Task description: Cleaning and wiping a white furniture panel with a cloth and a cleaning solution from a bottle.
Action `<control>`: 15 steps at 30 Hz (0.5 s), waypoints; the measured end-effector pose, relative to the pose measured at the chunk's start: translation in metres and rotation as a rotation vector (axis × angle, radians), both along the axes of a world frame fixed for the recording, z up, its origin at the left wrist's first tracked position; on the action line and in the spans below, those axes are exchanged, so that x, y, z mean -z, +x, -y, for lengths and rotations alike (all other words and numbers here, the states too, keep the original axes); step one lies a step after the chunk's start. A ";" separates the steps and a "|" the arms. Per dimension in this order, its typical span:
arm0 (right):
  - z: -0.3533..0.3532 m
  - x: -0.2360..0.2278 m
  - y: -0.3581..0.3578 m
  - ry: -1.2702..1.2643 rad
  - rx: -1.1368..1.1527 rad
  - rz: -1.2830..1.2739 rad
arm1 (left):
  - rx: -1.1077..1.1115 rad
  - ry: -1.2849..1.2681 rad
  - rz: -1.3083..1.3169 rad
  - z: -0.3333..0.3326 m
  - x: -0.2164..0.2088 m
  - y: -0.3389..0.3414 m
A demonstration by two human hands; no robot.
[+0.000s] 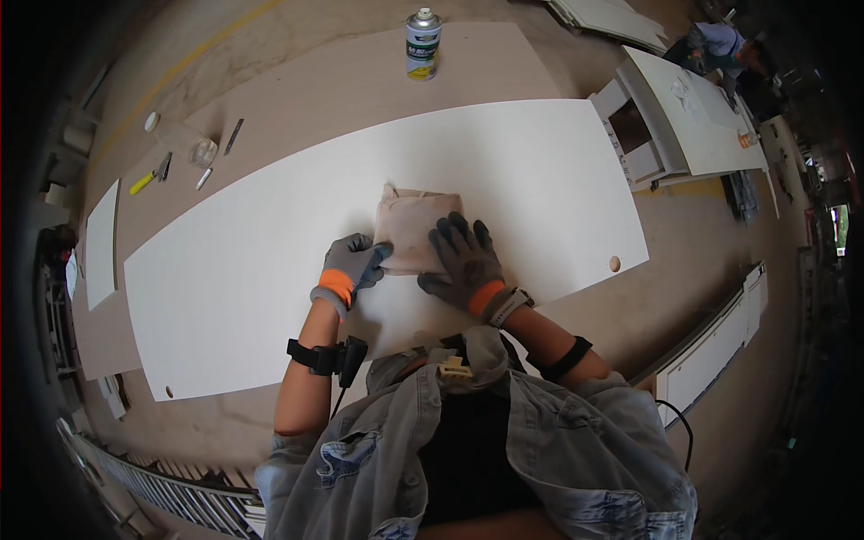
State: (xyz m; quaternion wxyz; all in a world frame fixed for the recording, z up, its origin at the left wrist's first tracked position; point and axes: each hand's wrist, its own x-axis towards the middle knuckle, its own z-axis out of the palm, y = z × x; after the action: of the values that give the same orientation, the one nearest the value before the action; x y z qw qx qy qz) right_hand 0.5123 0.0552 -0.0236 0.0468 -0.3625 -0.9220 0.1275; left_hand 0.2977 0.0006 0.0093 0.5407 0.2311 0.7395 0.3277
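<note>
Cloth point(416, 229), beige & folded into a rough square pad, lies approx. mid-panel in the head view, directly in front of the person, w/ a small peak of fabric sticking up at its top L corner. L hand point(353, 263), in a grey glove w/ orange cuff, is at the cloth's lower L edge; its grip is closed on that edge, fingers curled, pinching the fabric. R hand point(464, 261), same type of glove, lies over the cloth's R side; its grip is released, fingers spread & pressed flat, thumb out toward the lower edge.

Under the cloth: lg. white panel point(243, 279), w/ a round hole point(616, 264) nr its R end. Panel sits on a brownish worktop point(495, 67). Spray can point(422, 47) stands upright beyond the panel's far edge, a bit R of the cloth's center. Far L, off the panel: yellow-handled tool point(144, 183), short white stick point(204, 179), clear container point(200, 151) & thin dark strip point(234, 137), all nr each other. Smaller white board point(103, 245) is at the far L edge. Upper R, well apart: another person point(717, 43), bent by a white-topped unit point(702, 117); details too small to tell.
</note>
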 end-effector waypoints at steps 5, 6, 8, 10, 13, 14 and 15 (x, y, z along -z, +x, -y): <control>-0.008 -0.027 -0.025 0.185 -0.123 -0.177 | 0.014 -0.109 0.036 0.013 0.010 -0.012; -0.011 -0.023 -0.031 0.140 -0.164 -0.136 | -0.064 -0.042 0.098 0.018 0.010 -0.011; -0.016 0.000 -0.038 0.079 -0.216 -0.024 | -0.164 0.070 0.191 0.034 0.010 -0.016; -0.024 0.008 -0.037 0.046 -0.239 -0.011 | -0.233 0.125 0.209 0.057 0.015 -0.023; -0.030 0.018 -0.041 0.039 -0.252 0.035 | -0.387 0.180 0.179 0.092 0.017 -0.031; -0.030 0.029 -0.042 0.116 -0.215 -0.008 | -0.439 0.179 0.164 0.106 0.019 -0.031; -0.034 0.036 -0.048 0.200 -0.179 -0.056 | -0.492 0.186 0.144 0.117 0.019 -0.031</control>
State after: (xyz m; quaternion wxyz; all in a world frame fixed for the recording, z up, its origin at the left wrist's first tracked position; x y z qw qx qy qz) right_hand 0.4647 0.0889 -0.0596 0.0969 -0.2686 -0.9571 0.0486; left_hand 0.2672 -0.1164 -0.0094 0.4725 0.0691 0.6997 0.5314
